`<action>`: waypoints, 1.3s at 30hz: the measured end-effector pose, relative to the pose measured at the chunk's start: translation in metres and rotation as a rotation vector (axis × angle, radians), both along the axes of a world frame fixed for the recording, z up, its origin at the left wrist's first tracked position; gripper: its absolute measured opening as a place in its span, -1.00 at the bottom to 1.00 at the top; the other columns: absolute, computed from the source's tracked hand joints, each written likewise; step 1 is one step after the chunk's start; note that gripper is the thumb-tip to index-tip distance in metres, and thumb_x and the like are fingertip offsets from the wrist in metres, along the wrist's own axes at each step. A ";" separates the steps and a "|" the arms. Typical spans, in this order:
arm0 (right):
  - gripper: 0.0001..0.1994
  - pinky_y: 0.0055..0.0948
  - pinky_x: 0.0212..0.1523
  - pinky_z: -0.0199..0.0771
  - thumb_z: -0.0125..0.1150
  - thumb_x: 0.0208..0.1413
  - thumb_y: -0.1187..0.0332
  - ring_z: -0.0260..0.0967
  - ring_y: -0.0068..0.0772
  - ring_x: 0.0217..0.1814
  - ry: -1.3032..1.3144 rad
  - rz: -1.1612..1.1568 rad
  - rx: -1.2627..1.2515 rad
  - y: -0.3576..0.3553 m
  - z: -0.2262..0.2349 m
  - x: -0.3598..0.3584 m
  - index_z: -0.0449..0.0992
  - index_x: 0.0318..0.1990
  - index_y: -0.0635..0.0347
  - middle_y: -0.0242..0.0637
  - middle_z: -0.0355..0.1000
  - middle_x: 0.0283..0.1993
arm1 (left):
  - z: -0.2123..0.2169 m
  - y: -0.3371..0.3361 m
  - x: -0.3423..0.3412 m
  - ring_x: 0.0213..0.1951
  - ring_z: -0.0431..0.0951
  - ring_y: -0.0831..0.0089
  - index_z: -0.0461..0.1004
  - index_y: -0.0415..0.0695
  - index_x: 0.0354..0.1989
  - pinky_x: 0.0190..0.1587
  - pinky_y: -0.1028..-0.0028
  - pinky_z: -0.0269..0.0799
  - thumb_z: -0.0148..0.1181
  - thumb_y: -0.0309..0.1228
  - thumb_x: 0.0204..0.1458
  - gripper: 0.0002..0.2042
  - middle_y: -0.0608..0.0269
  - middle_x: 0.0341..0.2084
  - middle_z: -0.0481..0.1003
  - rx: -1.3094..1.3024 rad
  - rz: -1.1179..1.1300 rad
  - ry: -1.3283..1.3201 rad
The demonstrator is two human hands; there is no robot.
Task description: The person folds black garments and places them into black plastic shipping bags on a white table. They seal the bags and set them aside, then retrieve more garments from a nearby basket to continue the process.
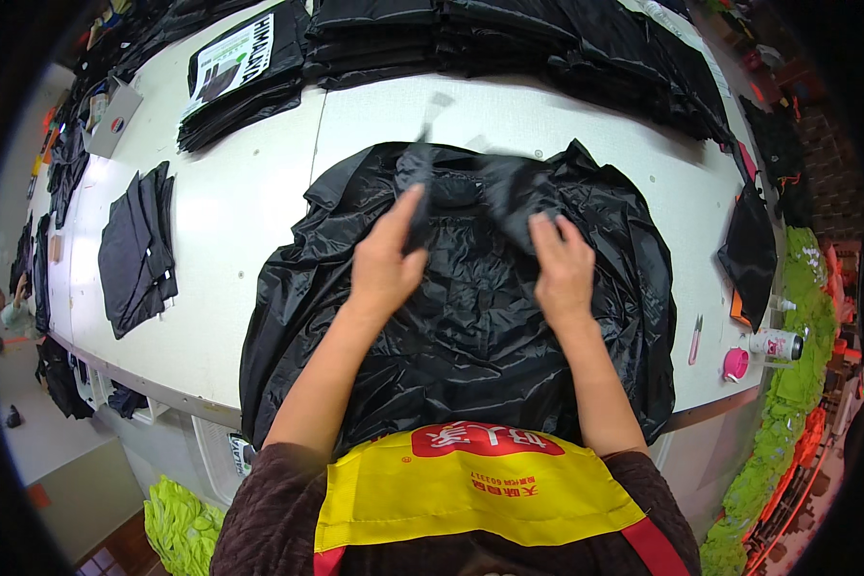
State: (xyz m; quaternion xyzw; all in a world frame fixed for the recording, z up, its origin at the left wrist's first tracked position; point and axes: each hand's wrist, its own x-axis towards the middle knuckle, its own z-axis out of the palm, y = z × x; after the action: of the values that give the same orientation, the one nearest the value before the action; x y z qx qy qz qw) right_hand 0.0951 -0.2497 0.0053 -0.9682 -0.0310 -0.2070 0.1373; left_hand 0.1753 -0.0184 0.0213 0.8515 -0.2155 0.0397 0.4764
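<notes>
A large, shiny black garment (470, 355) lies spread and wrinkled on the white table in front of me, its lower part hanging over the near edge. Near its top, a darker, collar-like opening (456, 192) shows in the middle. My left hand (389, 259) is closed on a fold of the black fabric left of this opening. To the right, my right hand (562, 264) grips another fold with its fingers bent over it. Both held folds are smeared by motion, so their exact shape cannot be made out.
Stacks of folded black garments (509, 43) line the table's far side, one with a printed sheet (235, 62) on top. Folded dark cloth (137, 252) lies at left. Small snips (695, 339), a pink lid (735, 365) and a bottle (776, 345) sit at right, beside lime-green fabric (792, 384).
</notes>
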 end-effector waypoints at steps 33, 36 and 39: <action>-0.33 0.09 0.25 -0.06 0.32 -0.19 0.08 -0.11 0.00 0.38 0.566 0.553 -0.315 0.021 0.031 -0.048 0.29 0.13 0.09 -0.04 0.03 0.31 | -0.041 0.003 -0.021 -0.15 0.37 0.16 0.36 -0.12 0.08 -0.06 0.26 0.27 0.12 0.05 -0.06 -0.40 0.07 -0.23 0.39 0.535 -0.334 -0.132; -0.69 0.01 0.20 0.04 0.25 -0.10 0.28 0.08 -0.10 0.30 0.459 0.560 -0.199 0.003 -0.013 -0.047 0.44 -0.16 0.13 -0.13 0.24 0.18 | -0.041 0.015 -0.013 -0.04 0.34 0.08 0.33 -0.16 0.10 0.03 0.20 0.22 0.14 0.15 -0.14 -0.28 0.00 -0.09 0.36 0.504 -0.488 -0.078; -0.86 -0.16 -0.20 0.37 0.12 0.02 0.33 0.41 0.01 -0.21 0.605 0.306 0.267 0.000 -0.009 -0.021 0.42 -0.35 0.20 -0.02 0.45 -0.36 | -0.042 0.028 -0.008 0.05 0.31 0.08 0.35 -0.23 0.06 0.09 0.18 0.17 0.22 0.14 -0.22 -0.24 -0.02 0.03 0.33 0.335 -0.608 0.016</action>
State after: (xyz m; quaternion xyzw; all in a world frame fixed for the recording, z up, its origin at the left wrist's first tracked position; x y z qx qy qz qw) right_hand 0.0745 -0.2494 -0.0034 -0.9433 -0.1061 0.1093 0.2948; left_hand 0.1678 0.0099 -0.0203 0.8150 -0.4589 -0.1465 0.3219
